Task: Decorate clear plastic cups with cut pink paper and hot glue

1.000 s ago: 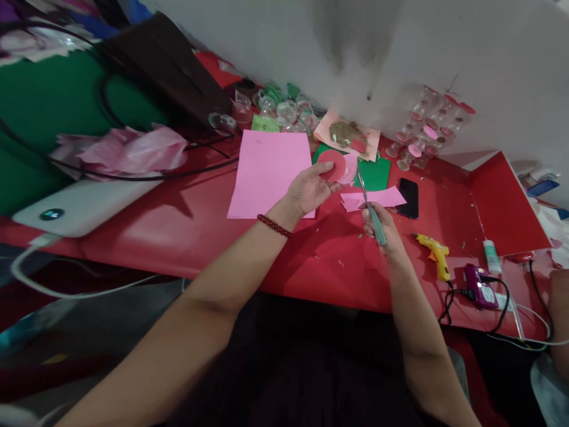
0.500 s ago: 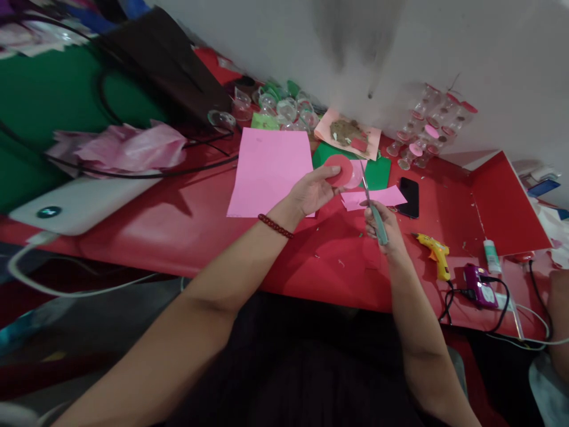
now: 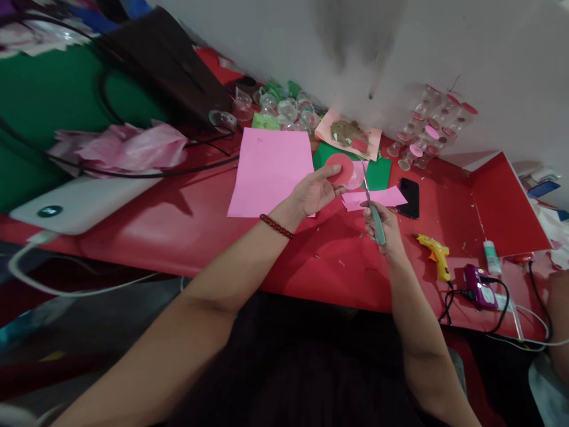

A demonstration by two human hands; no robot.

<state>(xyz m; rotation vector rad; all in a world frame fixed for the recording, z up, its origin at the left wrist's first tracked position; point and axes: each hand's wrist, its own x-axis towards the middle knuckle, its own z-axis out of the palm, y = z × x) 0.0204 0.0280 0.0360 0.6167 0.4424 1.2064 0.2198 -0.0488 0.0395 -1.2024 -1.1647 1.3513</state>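
Note:
My left hand (image 3: pixel 316 191) pinches a red paper disc (image 3: pixel 338 170) together with a piece of pink paper (image 3: pixel 358 170) showing behind its right side. A clear round rim seems to overlap the pink paper. Closed around the grey-green handle of a pair of scissors (image 3: pixel 377 222), my right hand (image 3: pixel 384 228) holds the blades pointing up along the pink paper's right edge. Cut pink strips (image 3: pixel 380 197) lie on the table just beyond the scissors. A large pink sheet (image 3: pixel 273 172) lies left of my hands, and a green sheet (image 3: pixel 379 173) lies behind them.
On the red table (image 3: pixel 338 273) at right are a phone (image 3: pixel 409 197), a yellow glue gun (image 3: pixel 436 255), a purple plug adapter (image 3: pixel 479 287) and a glue bottle (image 3: pixel 491 256). Clear plastic cups (image 3: pixel 287 110) stand at the back. A white power bank (image 3: pixel 84 201) and cables are left. Another person's arm (image 3: pixel 559 314) shows far right.
Hardly anything differs. Both hands keep their hold, and the scissors have shifted only very slightly at the pink paper's edge.

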